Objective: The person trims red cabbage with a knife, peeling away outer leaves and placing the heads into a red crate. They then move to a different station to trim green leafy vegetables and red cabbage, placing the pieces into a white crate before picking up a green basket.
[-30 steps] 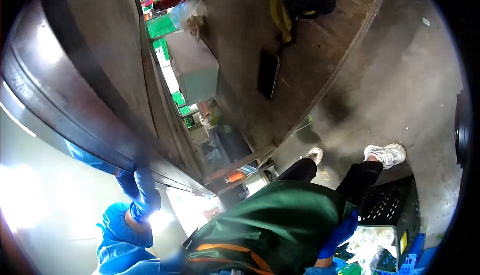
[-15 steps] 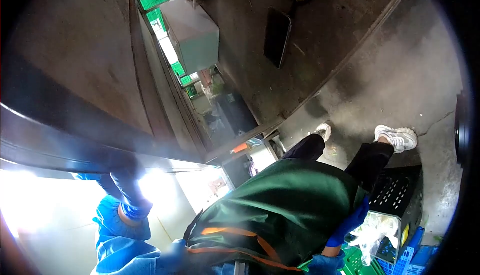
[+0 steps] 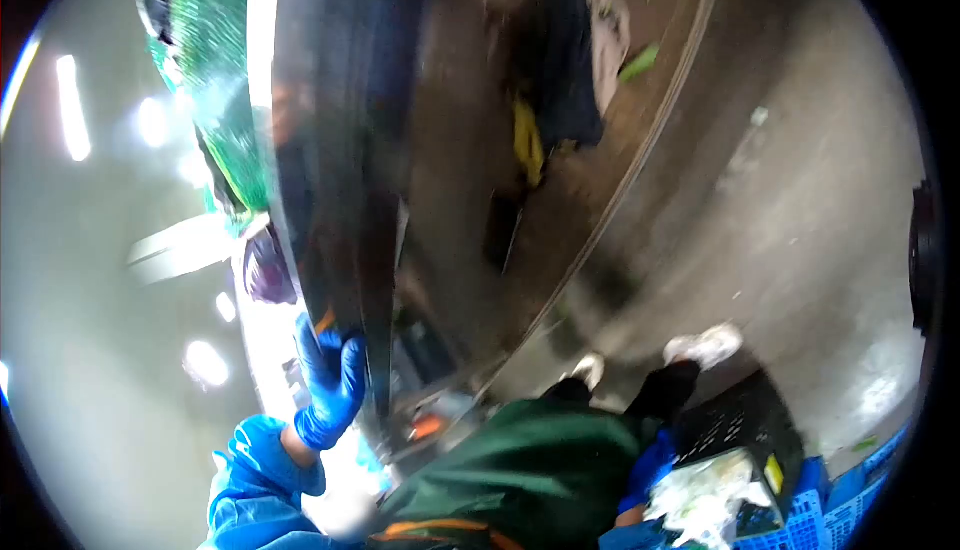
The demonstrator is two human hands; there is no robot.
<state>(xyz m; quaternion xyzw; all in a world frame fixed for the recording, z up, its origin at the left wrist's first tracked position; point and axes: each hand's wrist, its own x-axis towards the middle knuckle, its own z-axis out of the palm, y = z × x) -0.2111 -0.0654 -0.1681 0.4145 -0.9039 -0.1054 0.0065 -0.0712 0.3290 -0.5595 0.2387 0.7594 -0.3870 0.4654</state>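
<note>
My left hand (image 3: 332, 390), in a blue glove, is raised at the edge of a dark metal counter (image 3: 335, 200). Its fingers point up along that edge, with the thumb apart, and nothing shows in its grip. A small orange thing lies close to the fingertips. A purple bag (image 3: 268, 268) is just above and to the left. My right hand (image 3: 650, 470), also gloved in blue, hangs low beside the green apron (image 3: 530, 460), near a black crate (image 3: 750, 415) with clear plastic bags (image 3: 705, 500). Its fingers cannot be made out.
On the brown lower shelf (image 3: 570, 210) are a dark cloth (image 3: 565, 60), a yellow cloth (image 3: 527, 140) and a dark flat object (image 3: 503, 230). Green netted goods (image 3: 215, 40) stand at the upper left. Blue crates (image 3: 810, 520) stand on the floor at lower right.
The view has swung, bringing the counter's edge and green netting into sight. My left hand has come up from behind the counter's rim and now shows fully. My right hand stays low by the apron.
</note>
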